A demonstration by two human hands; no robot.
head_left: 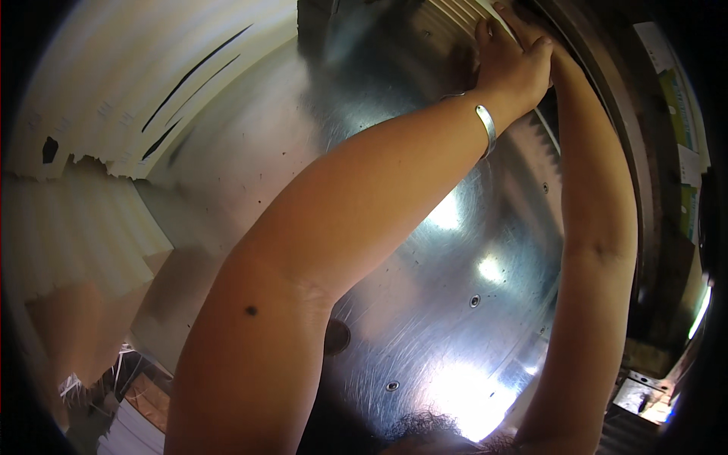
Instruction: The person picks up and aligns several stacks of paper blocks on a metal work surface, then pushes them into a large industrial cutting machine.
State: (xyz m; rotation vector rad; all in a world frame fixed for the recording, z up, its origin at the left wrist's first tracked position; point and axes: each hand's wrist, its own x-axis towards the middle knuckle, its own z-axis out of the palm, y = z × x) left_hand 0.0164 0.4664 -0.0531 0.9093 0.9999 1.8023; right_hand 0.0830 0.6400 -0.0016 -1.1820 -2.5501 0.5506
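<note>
Both my arms reach up and away over a shiny scratched metal table (425, 318). My left hand (509, 64), with a metal bangle (486, 127) on the wrist, lies flat on the end of a stack of white paper sheets (455, 15) at the top of the view. My right hand is mostly hidden behind the left one; only its fingertips (506, 15) show, pressed against the same stack. A dark curved machine edge (607, 76) runs just right of the hands.
Large fanned stacks of white paper (114, 91) fill the left side. The metal table has small screw holes (475, 301) and a round dark hole (336, 336). Paper notes (679, 98) hang on the right wall. Clutter lies at the lower left (114, 379).
</note>
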